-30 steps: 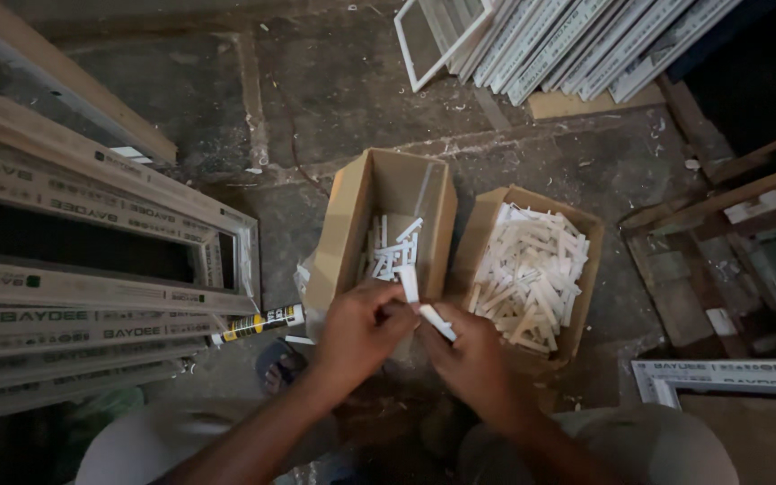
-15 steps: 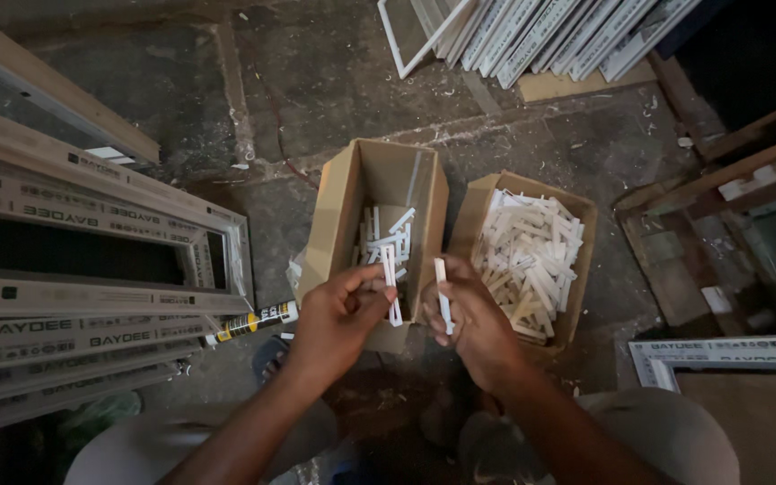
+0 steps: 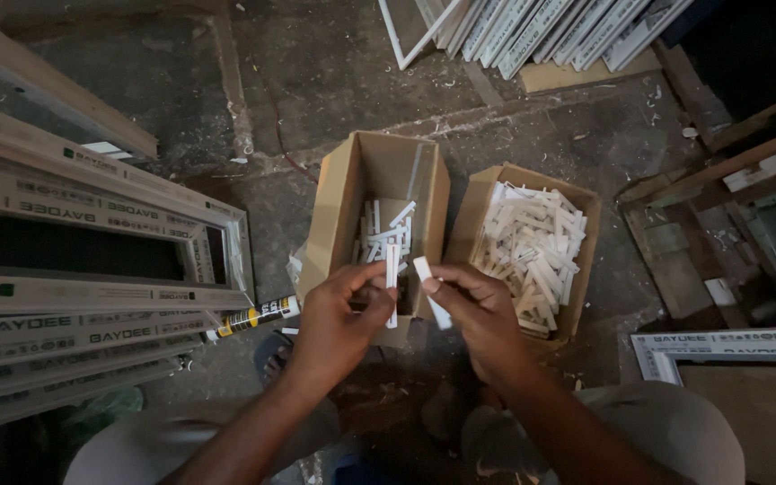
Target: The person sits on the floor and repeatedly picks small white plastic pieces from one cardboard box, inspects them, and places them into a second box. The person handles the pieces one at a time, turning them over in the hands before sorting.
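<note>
My left hand [image 3: 339, 319] pinches a narrow white plastic strip [image 3: 392, 278], held upright over the near edge of a tall cardboard box [image 3: 339, 202]. My right hand [image 3: 478, 310] grips a second white plastic strip [image 3: 430, 289], tilted, just right of the first; the two strips are apart. The tall box holds a few white strips at its bottom. To its right a lower cardboard box [image 3: 482, 211] is heaped with several white plastic strips [image 3: 532, 251].
White window frames [image 3: 92, 269] lie stacked at left. A sealant tube [image 3: 249, 317] lies beside them. More white frames [image 3: 532, 27] lean at the top. Wooden frames [image 3: 729, 180] and a white frame corner [image 3: 720, 346] are at right. My knees frame the bottom edge.
Both hands were joined on one piece a second ago; they have since parted, each now holding its own white strip, raised slightly above the tall box's near edge.
</note>
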